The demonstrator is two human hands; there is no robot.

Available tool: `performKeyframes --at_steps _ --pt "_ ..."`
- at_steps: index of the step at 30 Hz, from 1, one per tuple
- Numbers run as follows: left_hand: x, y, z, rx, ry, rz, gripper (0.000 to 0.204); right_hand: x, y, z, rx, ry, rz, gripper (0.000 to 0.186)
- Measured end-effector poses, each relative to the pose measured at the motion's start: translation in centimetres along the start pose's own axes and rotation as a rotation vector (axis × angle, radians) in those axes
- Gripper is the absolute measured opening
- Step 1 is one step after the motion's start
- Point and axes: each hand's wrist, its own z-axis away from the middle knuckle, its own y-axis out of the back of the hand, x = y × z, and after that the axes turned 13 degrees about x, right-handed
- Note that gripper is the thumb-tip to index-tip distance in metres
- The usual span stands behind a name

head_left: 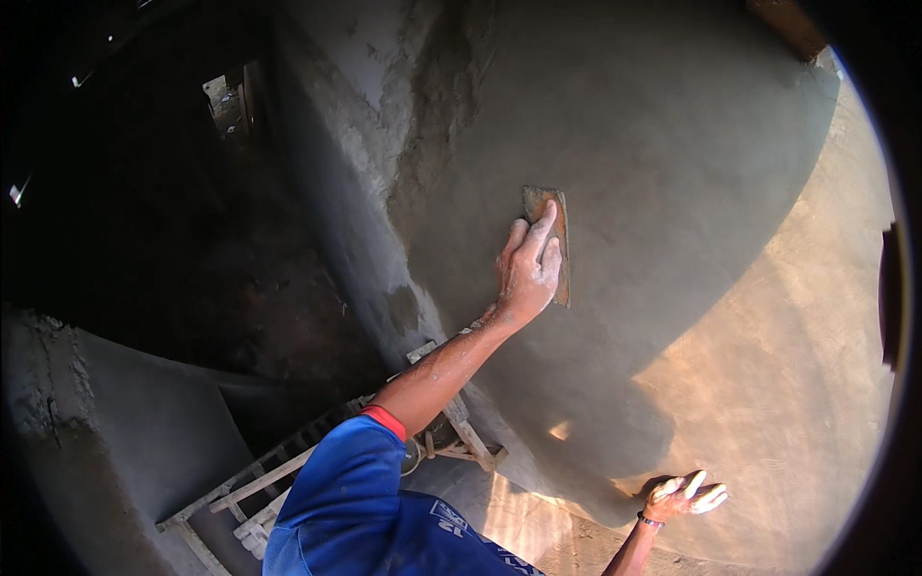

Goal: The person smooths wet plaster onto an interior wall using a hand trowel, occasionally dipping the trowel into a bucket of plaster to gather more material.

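My left hand point(529, 270) grips a small rectangular plastering float point(560, 252), orange-brown and smeared with grey mortar. The float lies flat against a grey plastered wall point(663, 192), its long side running up and down, and any handle is hidden by my hand. Pale mortar dust coats my fingers and forearm. Lower down on the right, my right hand point(684, 494) is at the sunlit part of the wall with its fingers spread and nothing in it. I cannot tell whether its palm presses on the surface.
Left of the float, a rough unfinished strip point(432, 125) runs along the wall's corner edge. Beyond it lies a dark opening point(192, 240). Below my left arm stands wooden scaffolding point(259, 485), like a ladder or rack. A brown beam end point(789, 27) juts in at the upper right.
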Motion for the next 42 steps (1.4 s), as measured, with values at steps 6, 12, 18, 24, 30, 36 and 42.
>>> performKeyframes --at_steps 6,12,18,24,30,36,42 --pt "4.6 0.8 -16.9 0.043 0.37 0.0 0.047 -0.2 -0.1 -0.1 -0.003 -0.009 0.019 0.051" --pt "3.4 -0.5 -2.8 -0.128 -0.057 -0.087 0.049 0.5 0.2 0.4 -0.005 -0.018 0.042 0.05" --pt "1.7 -1.1 -18.9 0.229 0.101 0.074 0.045 -0.1 -0.4 0.8 0.004 -0.043 0.015 0.049" --pt "10.2 -2.4 -8.4 -0.117 -0.171 -0.007 0.049 1.1 0.0 1.7 -0.009 -0.052 0.032 0.047" --pt "6.0 -1.5 -23.4 0.148 0.025 0.081 0.045 0.1 -0.6 1.0 0.032 -0.042 0.017 0.04" --pt "11.5 -2.9 -14.2 -0.096 -0.189 -0.052 0.044 0.8 0.2 1.4 0.003 -0.046 0.045 0.035" --pt "5.1 -2.4 -25.5 0.234 -0.114 0.168 0.046 -0.4 -0.7 0.8 0.026 -0.045 0.001 0.041"
